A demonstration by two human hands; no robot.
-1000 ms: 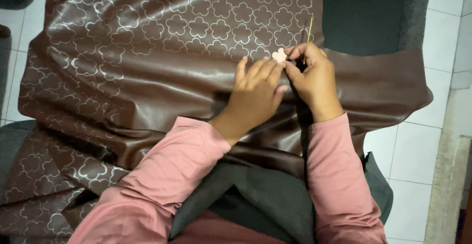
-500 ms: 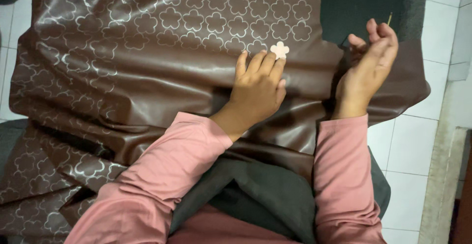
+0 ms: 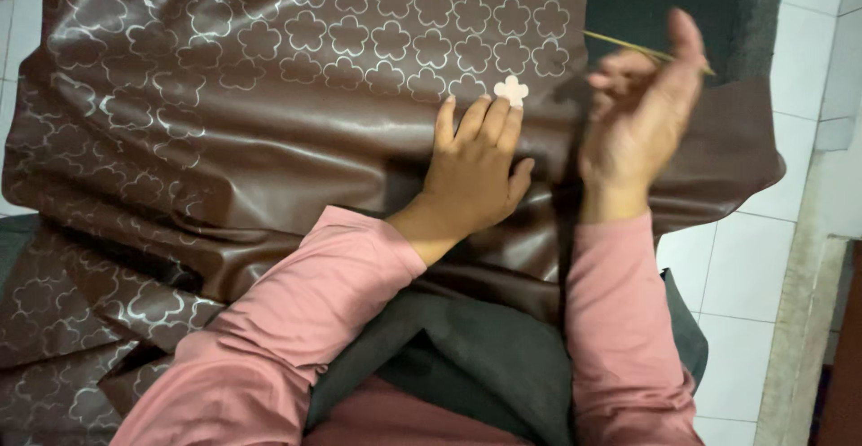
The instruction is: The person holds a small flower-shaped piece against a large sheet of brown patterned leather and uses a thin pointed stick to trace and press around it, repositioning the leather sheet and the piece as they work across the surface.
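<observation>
Left hand (image 3: 473, 166) flat, open, pinning brown cloth (image 3: 269, 141) just below flower template (image 3: 512, 90); right hand (image 3: 639, 114) raised beside it, pinching thin stick (image 3: 628, 47).

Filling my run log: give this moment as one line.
left hand: flat on brown sheet, fingertips at flower template | right hand: raised, holding thin stick

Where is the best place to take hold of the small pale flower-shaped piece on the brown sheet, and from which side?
Probably the far petals of the flower-shaped piece, coming from above. It lies flat on the brown sheet, and the left hand has its fingertips at the near edge, so that side is blocked.
</observation>
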